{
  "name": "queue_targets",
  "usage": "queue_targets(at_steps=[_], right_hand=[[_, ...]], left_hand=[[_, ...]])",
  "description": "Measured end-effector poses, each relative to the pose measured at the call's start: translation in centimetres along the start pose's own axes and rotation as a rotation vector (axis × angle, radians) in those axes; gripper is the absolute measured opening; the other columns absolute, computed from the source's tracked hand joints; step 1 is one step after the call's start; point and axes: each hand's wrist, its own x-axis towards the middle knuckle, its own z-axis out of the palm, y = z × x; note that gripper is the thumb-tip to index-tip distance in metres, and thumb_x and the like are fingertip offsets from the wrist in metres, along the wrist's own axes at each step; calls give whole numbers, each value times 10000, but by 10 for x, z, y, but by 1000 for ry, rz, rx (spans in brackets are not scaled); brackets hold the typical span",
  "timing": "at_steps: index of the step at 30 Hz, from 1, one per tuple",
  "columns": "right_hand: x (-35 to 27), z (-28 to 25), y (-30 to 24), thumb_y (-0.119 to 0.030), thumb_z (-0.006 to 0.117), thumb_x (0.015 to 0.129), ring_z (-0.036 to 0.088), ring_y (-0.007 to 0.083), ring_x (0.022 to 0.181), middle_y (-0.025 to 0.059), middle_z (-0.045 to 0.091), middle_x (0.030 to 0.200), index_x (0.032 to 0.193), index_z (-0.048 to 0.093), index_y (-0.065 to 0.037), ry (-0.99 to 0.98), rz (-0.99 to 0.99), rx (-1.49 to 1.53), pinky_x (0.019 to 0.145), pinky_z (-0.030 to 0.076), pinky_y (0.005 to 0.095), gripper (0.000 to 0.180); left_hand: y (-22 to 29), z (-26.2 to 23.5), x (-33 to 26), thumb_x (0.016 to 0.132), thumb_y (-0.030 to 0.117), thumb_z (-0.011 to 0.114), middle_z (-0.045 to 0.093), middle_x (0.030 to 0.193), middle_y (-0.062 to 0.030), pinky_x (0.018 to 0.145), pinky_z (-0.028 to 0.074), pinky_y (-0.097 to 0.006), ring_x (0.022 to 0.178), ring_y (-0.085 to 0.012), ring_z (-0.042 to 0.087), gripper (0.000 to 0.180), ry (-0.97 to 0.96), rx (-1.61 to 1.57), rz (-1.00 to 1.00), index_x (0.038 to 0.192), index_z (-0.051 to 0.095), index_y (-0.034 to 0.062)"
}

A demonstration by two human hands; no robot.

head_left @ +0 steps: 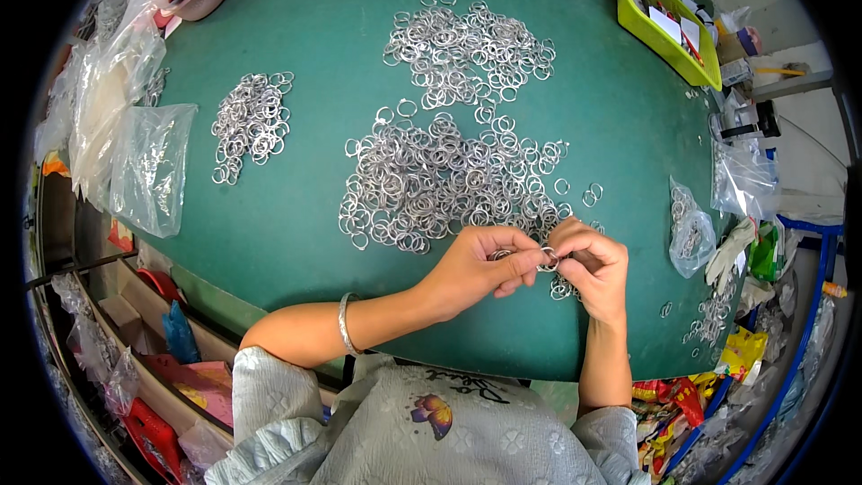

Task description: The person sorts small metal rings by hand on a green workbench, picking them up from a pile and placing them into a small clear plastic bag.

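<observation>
My left hand (496,262) is closed, pinching a silver metal ring (548,260) between thumb and forefinger; another ring seems to show within its curled fingers. Close by on the right, my right hand (593,268) is closed too, its thumb and fingertips meeting at the same ring. Just beyond both hands spreads a large pile of silver rings (440,175) on the green tabletop (305,251). A few more rings (563,287) lie between my hands, partly hidden by the right one.
Another ring pile (471,45) lies farther back, and a smaller pile (252,121) at the left. Clear plastic bags (151,166) cover the left edge. A yellow-green basket (669,31) holds tools at the far right. A small bag of rings (690,229) lies near the right edge.
</observation>
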Motion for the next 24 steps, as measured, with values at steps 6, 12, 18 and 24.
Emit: queue_targets(at_steps=[6,12,18,24], right_hand=[[-3,13,-2,45,611,733,519,170,749,91,565,776,810,587,41,132,123,133,664,408,277,80],[-3,12,-6,85,611,698,520,157,726,93,563,778,807,602,41,54,64,-63,652,410,258,118],[-2,10,-6,85,601,703,521,148,714,91,557,778,799,606,41,40,65,-100,635,413,260,106],[-2,11,-8,77,599,709,521,146,691,91,556,767,758,600,35,93,80,-64,609,416,261,65]], left_hand=[[-3,-4,1,880,196,518,525,705,-12,471,291,-190,525,-51,358,210,-98,-219,-99,905,589,-1],[-6,-4,0,884,200,508,517,693,-23,468,262,-209,521,-57,338,223,-214,-215,-164,906,588,-7],[-4,-5,0,894,220,487,519,702,-39,471,274,-216,521,-70,340,250,-234,-186,-180,936,585,-6],[4,0,-1,913,252,440,534,702,-58,475,308,-209,516,-81,394,301,-199,-245,-219,924,584,-12]])
